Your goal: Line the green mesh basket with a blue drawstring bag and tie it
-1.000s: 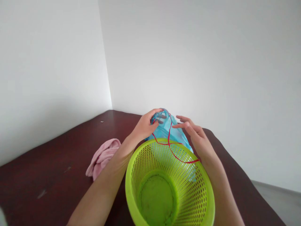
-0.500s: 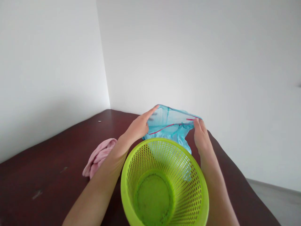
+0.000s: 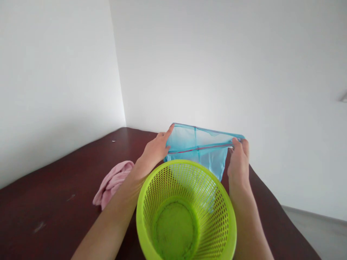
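Observation:
A translucent blue plastic bag (image 3: 211,160) with red drawstring is stretched between my hands, its mouth spread wide. At its left end, my left hand (image 3: 155,148) holds the mouth apart, index finger and thumb against the two edges. My right hand (image 3: 239,159) grips the opposite end, fingers closed on the rim. Nearer to me, between my forearms, stands a green perforated plastic basket (image 3: 141,216) with nothing inside. Its front hides the lower part of the bag, which shows partly through the holes.
A crumpled pink cloth (image 3: 115,182) lies on the dark red table (image 3: 62,173), left of my left forearm. White walls (image 3: 206,65) rise behind and to the left. The table's right edge drops to a pale floor (image 3: 317,227).
My right hand has moved right and my left hand slightly left, so the bag's mouth is pulled wider and tauter. The basket appears slightly farther left in view.

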Motion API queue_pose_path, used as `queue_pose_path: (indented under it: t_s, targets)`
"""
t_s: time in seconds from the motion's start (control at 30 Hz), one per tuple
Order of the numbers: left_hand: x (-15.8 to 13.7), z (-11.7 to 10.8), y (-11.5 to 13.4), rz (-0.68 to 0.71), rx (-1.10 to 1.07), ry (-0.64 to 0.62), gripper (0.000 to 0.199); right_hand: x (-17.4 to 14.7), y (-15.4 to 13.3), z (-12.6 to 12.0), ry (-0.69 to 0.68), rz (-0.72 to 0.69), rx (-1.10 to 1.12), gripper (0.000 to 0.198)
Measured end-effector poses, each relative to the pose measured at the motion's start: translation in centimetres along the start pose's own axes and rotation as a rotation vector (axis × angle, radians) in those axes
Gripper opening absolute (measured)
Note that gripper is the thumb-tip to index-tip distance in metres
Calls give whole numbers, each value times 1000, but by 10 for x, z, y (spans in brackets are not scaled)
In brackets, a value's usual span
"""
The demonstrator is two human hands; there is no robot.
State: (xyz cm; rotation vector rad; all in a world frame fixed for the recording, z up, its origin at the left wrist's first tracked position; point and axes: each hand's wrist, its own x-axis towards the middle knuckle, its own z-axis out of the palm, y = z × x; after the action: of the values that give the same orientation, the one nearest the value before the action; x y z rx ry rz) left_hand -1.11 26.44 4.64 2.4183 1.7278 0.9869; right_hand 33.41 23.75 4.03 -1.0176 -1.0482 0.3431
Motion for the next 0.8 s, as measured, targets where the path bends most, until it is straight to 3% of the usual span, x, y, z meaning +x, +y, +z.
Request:
queue_pose_path:
  t_s: [0.23, 0.43, 0.57, 0.7, 0.77, 0.8]
  targets:
    - [7, -5, 10, 62, -198, 330, 115, -12, -21, 15, 64, -16, 7, 67]
    - [7, -2, -5, 67, -202, 83, 127, -16, -24, 17, 117, -151, -190, 62]
    - [6, -9, 2, 149, -487, -38, 136, -19, -37, 12, 194, -279, -370, 57]
    - [3, -12, 14, 235, -686, -80, 136, -22, -56, 3, 240, -347, -364, 43]
    - [1, -10, 17, 281, -720, -112, 136, -25, -64, 3, 161, -415, -295, 36]
    - [1, -9, 18, 306, -729, -128, 136, -27, -66, 5, 56, -447, -241, 31]
